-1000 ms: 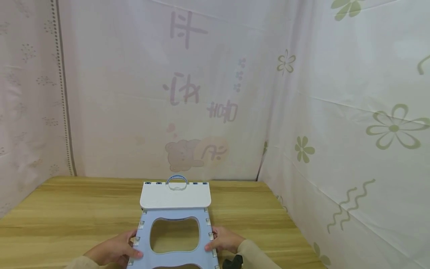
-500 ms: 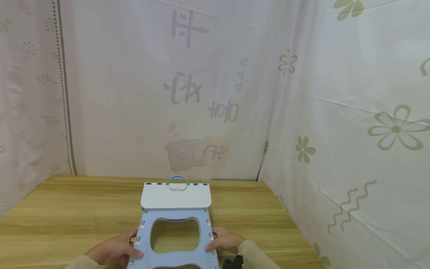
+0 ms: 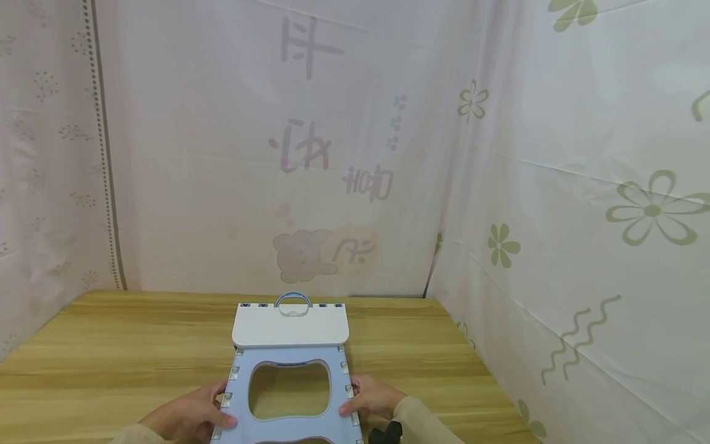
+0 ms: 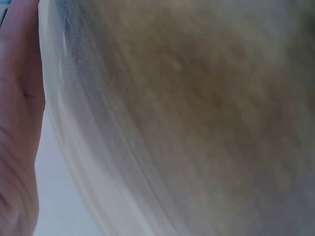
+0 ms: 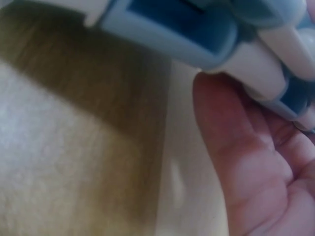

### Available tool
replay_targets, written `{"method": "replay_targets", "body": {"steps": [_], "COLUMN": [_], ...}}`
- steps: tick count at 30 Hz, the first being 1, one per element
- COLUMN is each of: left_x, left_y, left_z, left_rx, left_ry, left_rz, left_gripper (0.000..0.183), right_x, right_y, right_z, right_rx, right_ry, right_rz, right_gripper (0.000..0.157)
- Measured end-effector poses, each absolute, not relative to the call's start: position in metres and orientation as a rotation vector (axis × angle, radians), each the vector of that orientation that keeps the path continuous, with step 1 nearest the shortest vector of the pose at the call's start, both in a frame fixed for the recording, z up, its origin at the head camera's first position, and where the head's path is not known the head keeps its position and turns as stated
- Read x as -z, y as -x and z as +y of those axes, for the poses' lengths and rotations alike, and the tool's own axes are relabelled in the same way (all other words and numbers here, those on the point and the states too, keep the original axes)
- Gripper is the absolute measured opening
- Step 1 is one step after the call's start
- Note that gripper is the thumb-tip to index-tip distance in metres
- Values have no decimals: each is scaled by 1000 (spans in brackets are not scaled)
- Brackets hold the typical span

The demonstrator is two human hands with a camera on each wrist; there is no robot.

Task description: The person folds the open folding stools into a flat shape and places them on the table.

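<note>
A folding step stool (image 3: 291,354), pale blue with a white panel (image 3: 289,327) and a blue carry handle (image 3: 294,297) at its far end, reaches past the bottom of the head view. My left hand (image 3: 188,412) grips its left edge, thumb on the blue face and fingers hidden behind. On the opposite edge my right hand (image 3: 373,396) holds it the same way. The right wrist view shows blue and white hinge segments (image 5: 172,29) touching my right fingertips. Only part of my left hand (image 4: 19,123) shows in the left wrist view, beside a blurred wood-coloured surface.
The wood-grain table (image 3: 138,333) extends around the stool on both sides. Behind it hangs a pale printed curtain (image 3: 222,154), with a flowered curtain (image 3: 554,185) along the right. A small black object (image 3: 385,433) sits by the right sleeve.
Both hands keep their hold on the stool's edges. The stool's far end appears a few pixels lower in the view; otherwise little differs.
</note>
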State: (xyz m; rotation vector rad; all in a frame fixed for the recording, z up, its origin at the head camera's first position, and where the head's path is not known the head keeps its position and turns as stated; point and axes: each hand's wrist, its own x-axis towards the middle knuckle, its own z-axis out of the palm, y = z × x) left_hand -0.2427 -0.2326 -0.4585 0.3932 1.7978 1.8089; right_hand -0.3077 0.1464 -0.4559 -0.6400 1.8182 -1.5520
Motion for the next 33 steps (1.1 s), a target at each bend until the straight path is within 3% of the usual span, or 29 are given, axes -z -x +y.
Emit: {"method": "replay_targets", "body": {"steps": [7, 26, 33], "left_x": [459, 460, 458], "left_y": [242, 244, 242], "left_z": [-232, -235, -235], "left_rx": [-1795, -1843, -1829], "left_ry": [-374, -421, -364], "left_rz": [1846, 1689, 1688], "left_gripper": [83, 67, 75], "right_x": [456, 453, 458], "right_y": [309, 305, 307], "right_z": [147, 146, 147], "right_rx": [1559, 1546, 1545], "right_ry": [635, 616, 616], "right_rz": [1802, 1819, 1834], "right_gripper": [39, 40, 40]}}
